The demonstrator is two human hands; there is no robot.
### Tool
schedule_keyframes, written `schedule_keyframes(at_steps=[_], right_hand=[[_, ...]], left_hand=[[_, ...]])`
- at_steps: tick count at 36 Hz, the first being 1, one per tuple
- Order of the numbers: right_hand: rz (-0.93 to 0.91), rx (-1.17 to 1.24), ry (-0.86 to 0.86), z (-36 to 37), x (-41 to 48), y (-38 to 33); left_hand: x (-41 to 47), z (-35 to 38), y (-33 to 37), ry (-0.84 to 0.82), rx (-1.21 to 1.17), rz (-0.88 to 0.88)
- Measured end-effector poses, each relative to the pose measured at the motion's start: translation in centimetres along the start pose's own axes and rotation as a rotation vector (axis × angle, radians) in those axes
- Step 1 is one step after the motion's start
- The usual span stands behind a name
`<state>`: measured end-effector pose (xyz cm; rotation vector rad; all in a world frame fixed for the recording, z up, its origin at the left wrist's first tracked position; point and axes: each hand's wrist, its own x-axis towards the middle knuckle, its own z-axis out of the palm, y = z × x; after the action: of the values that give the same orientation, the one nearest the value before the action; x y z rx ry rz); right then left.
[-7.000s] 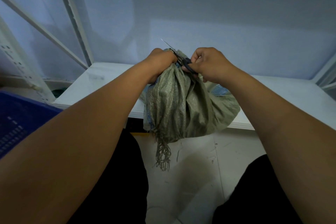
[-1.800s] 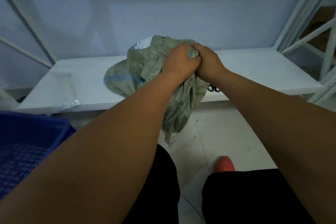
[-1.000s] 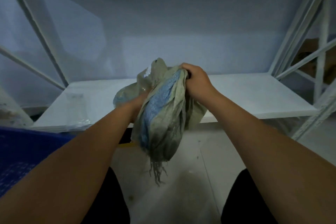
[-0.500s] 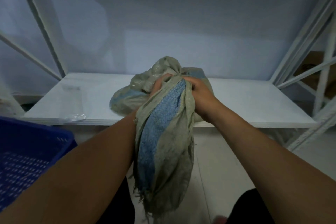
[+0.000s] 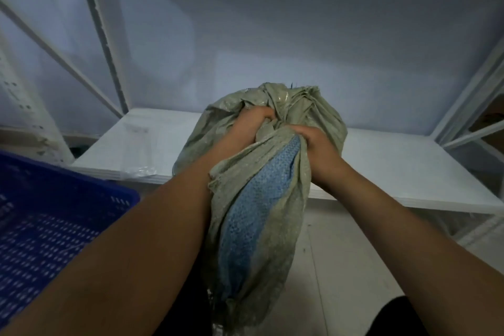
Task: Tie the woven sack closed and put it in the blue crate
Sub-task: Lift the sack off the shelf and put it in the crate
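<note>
Hands [image 5: 283, 136] clenched around sack [image 5: 259, 213] neck

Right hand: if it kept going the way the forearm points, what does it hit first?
The right hand points forward and slightly left, with its fingers already closed on the woven sack. Going on, it would press into the sack's bunched bulk on the white shelf; the back wall lies beyond. Depth is uncertain.
</note>
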<state>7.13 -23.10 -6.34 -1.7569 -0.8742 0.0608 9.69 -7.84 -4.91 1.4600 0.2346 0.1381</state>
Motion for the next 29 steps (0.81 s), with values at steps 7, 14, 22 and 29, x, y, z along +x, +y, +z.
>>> schedule_keyframes(at_steps=[7,14,22,29], right_hand=[[-0.054,0.03,-0.048,2.7,0.9,-1.4],[-0.168,0.041,-0.121,7.6,1.8,-4.8],[-0.225,0.156,-0.284,14.3,3.2,-6.8],[-0.297,0.188,-0.333,20.7,4.0,-8.0]], left_hand=[[-2.8,-3.2,1.4,0.13,0.032,0.125],[-5.9,-8.3,3.2,0.234,0.003,0.223],[-10.3,-15.4,3.8,0.342,0.037,0.244],[-14.7,-21.5,4.3,0.477,0.096,0.259]])
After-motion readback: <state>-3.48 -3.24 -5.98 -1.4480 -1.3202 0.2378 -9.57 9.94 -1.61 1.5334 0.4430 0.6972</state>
